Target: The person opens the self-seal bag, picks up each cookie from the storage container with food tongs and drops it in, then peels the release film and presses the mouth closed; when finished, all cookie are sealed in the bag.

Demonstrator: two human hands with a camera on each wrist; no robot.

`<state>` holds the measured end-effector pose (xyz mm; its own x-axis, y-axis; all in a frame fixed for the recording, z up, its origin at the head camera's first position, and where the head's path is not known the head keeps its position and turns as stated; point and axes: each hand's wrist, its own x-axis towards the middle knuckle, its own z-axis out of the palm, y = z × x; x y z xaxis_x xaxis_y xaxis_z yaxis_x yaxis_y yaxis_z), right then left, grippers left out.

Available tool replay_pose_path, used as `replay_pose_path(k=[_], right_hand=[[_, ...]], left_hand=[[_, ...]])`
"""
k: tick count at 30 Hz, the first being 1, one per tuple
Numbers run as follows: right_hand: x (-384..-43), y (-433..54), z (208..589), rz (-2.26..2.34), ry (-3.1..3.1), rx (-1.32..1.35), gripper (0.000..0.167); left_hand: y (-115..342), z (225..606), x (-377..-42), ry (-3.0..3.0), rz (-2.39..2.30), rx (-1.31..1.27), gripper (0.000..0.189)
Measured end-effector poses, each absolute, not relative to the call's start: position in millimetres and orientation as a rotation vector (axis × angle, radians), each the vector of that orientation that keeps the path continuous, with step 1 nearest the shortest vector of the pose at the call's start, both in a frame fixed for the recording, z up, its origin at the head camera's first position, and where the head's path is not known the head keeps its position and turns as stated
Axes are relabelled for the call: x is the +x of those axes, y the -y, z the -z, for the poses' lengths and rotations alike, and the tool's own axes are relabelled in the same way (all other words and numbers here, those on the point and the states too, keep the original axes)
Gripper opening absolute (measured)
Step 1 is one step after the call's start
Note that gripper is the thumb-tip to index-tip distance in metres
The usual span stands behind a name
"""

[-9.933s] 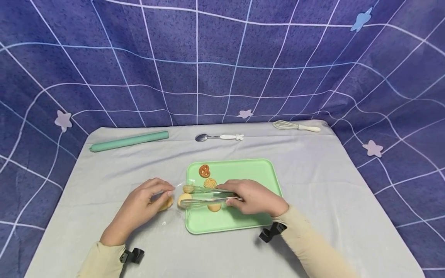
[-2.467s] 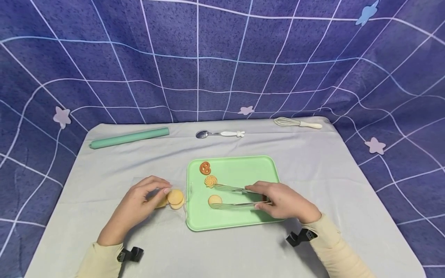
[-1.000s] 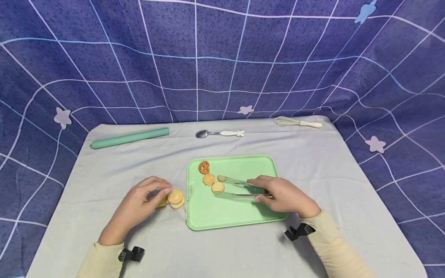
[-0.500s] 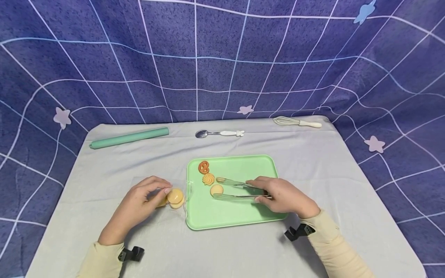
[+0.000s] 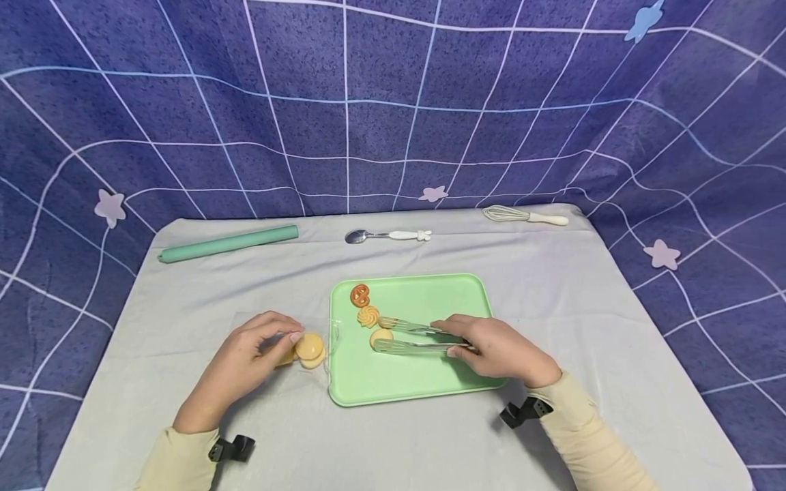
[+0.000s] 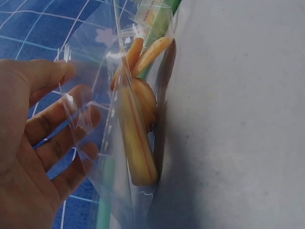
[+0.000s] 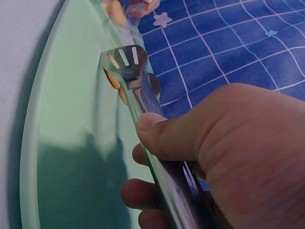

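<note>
My left hand (image 5: pixel 254 358) pinches the edge of a clear plastic bag (image 6: pixel 90 90) left of the tray. Several cookies lie inside it, including two overlapping round ones (image 5: pixel 310 346). My right hand (image 5: pixel 491 346) grips metal tongs (image 5: pixel 424 346) with slotted tips over the light green tray (image 5: pixel 424 382). The tong tips stand apart, one on either side of a round pale cookie (image 5: pixel 380 336), whose near edge they partly hide. Just behind it on the tray lie a swirl cookie (image 5: pixel 368 316) and a brown pretzel-shaped cookie (image 5: pixel 359 295).
Along the back of the cloth-covered table lie a green roll (image 5: pixel 230 244), a spoon with a white handle (image 5: pixel 393 236) and a whisk (image 5: pixel 525 216). A blue grid-patterned curtain (image 5: pixel 381 82) rises behind and beside the table. The bag's mouth overlaps the tray's left rim.
Since 9.9 seconds ago, the tongs have left the bag, where round cookies now lie. The remaining round cookie has slid back towards the swirl cookie. Lately the tong tips have drawn closer together around it.
</note>
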<state>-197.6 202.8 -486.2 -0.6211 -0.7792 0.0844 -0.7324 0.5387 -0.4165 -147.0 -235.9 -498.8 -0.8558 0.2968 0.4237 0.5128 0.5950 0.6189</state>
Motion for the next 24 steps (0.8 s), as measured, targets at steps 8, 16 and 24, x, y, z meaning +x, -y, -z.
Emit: replay_pose_path(k=[8,16,24], right_hand=[[-197.1,-199.8,483.2,0.656,-2.639,-1.298,0.047],[-195.2,-177.1,477.6,0.698,-2.593,-1.388,0.048],[-198.4,-135.9,477.3,0.738,-2.515,-1.514,0.047]], left_hand=[[237.6,497.7,-145.6,2.557,1.11,-0.653,0.013],[238.5,497.2,-144.3,2.562,1.108,-0.637,0.013],[238.6,497.0,-144.0,2.568,1.097,-0.628,0.013]])
